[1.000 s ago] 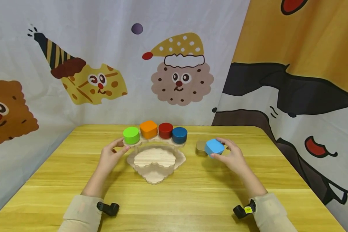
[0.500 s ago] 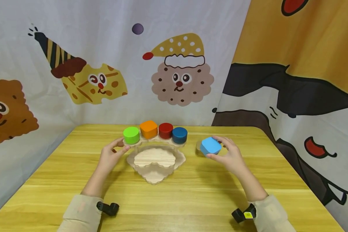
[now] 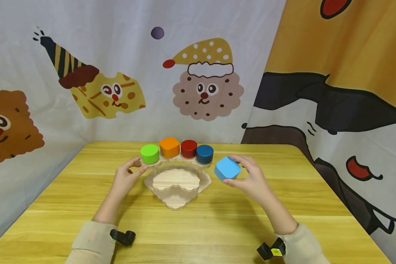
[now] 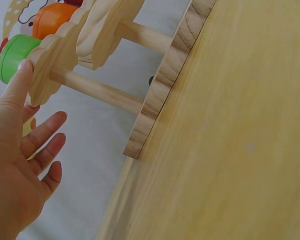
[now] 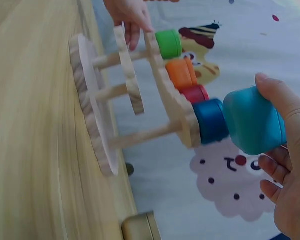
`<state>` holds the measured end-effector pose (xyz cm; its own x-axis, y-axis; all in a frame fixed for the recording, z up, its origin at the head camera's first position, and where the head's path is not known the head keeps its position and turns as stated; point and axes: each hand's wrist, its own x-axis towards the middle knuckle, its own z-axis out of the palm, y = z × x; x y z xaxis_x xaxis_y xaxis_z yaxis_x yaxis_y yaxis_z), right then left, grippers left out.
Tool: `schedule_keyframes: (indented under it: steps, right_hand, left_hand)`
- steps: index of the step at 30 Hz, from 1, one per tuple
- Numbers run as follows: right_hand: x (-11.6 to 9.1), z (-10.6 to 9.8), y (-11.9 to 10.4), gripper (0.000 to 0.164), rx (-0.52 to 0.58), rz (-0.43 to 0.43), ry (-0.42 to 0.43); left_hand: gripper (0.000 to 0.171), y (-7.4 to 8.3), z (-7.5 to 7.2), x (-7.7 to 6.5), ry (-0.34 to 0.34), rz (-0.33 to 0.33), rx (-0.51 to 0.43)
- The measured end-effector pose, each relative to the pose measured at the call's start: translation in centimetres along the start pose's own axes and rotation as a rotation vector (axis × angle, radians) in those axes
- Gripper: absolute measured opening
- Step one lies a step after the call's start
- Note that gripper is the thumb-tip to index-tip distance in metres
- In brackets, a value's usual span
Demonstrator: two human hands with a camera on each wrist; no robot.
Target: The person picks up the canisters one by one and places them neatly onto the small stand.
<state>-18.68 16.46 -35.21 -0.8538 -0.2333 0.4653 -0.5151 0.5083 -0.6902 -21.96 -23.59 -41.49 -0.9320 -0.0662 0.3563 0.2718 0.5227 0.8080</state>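
A light blue rounded-square block (image 3: 227, 169) is held up off the table in my right hand (image 3: 252, 179), thumb on one side and fingers on the other. It is right of a wooden tiered stand (image 3: 176, 179) with scalloped shelves on round posts. My left hand (image 3: 128, 176) pinches the left end of the stand's top shelf (image 4: 46, 70), thumb above and a finger below. Along that shelf sit a green round block (image 3: 150, 154), an orange block (image 3: 169, 147), a red round block (image 3: 189, 149) and a dark blue round block (image 3: 204, 154).
On the wooden table (image 3: 198, 234), a gold block (image 5: 140, 227) appears in the right wrist view; the head view hides it behind the light blue block. A printed cartoon curtain (image 3: 125, 44) hangs past the table's far edge. Each wrist bears a small black camera (image 3: 127, 237).
My right hand has carried the light blue block leftward, toward the stand, covering the gold block in the head view. The left hand and the stand have stayed put.
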Motion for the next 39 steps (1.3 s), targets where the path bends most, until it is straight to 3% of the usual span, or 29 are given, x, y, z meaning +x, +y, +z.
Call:
schedule_keyframes:
  steps: [10, 15, 21, 39]
  right_hand:
    - [0.6, 2.6, -2.2, 0.07, 0.052, -0.059, -0.04]
    - [1.1, 4.0, -3.1, 0.072, 0.034, -0.127, -0.051]
    - [1.8, 5.6, -4.1, 0.072, 0.096, -0.189, -0.08]
    - [3.3, 9.6, -5.2, 0.068, 0.175, -0.092, -0.164]
  left_hand:
    - [0.053, -0.1, 0.1, 0.0, 0.007, 0.006, -0.013]
    - [0.053, -0.1, 0.1, 0.1, 0.013, 0.007, -0.018]
    - [0.054, 0.0, 0.1, 0.0, 0.013, 0.003, -0.03]
    - [0.054, 0.1, 0.1, 0.0, 0.003, 0.003, -0.018]
